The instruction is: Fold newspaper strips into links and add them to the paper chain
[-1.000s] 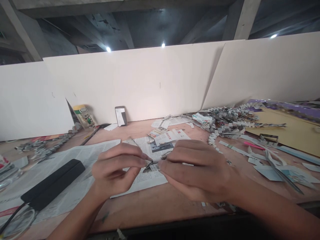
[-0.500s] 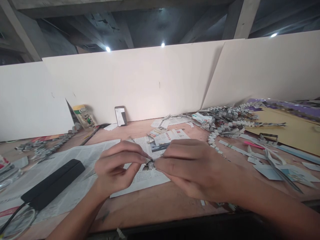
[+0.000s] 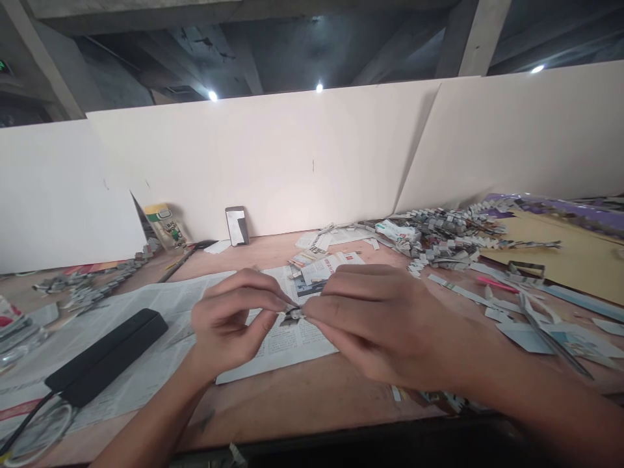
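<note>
Between my two hands is a small folded paper strip [image 3: 293, 314], grey and white, mostly covered by fingertips. My left hand [image 3: 236, 318] pinches its left end between thumb and fingers. From the other side, my right hand [image 3: 375, 318] closes on the right end, its fingers bunched together. Both hands are just above a newspaper sheet [image 3: 273, 361] on the wooden table. Behind them, printed paper cuttings [image 3: 326, 266] lie on the newspaper.
Folded-paper chains [image 3: 439, 237] pile up at the back right. Scissors [image 3: 548, 331] and a pink pen [image 3: 497, 284] lie to the right. A black box with a cable [image 3: 107, 357] rests at left. A phone [image 3: 236, 226] leans on the white board [image 3: 273, 162].
Both hands stay at the same spot, fingertips shifting slightly on the small paper strip, which shows a little less now. The view has moved a touch.
</note>
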{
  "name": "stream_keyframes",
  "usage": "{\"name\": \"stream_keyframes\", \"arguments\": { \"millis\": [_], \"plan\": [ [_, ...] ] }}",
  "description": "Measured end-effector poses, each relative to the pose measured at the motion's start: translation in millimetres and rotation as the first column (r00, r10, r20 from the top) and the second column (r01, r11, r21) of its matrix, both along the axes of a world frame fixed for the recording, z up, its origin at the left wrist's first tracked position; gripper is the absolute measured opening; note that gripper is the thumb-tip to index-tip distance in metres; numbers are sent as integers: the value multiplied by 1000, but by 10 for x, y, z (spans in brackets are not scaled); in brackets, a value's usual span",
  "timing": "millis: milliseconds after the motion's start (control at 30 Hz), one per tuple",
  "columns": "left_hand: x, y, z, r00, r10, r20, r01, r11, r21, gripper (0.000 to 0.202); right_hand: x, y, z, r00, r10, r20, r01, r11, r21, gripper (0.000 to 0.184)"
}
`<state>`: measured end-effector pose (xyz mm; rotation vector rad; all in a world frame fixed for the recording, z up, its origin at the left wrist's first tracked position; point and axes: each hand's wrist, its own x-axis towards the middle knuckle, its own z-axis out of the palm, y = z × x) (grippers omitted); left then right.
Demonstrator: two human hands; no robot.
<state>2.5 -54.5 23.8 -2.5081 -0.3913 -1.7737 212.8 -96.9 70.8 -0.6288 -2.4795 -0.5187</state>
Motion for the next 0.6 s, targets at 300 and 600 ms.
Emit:
{"name": "stream_keyframes", "arguments": {
  "millis": [300,600],
  "plan": [
    [22,-17,4,1000,-1,-4,1,1000,-28,19,-1,33,-28,997,35,-61,-36,999,-7,23],
    [24,-15,-15,1000,-17,-1,17,998,-64,24,22,97,-80,992,70,-104,-75,996,-44,20]
  ]
}}
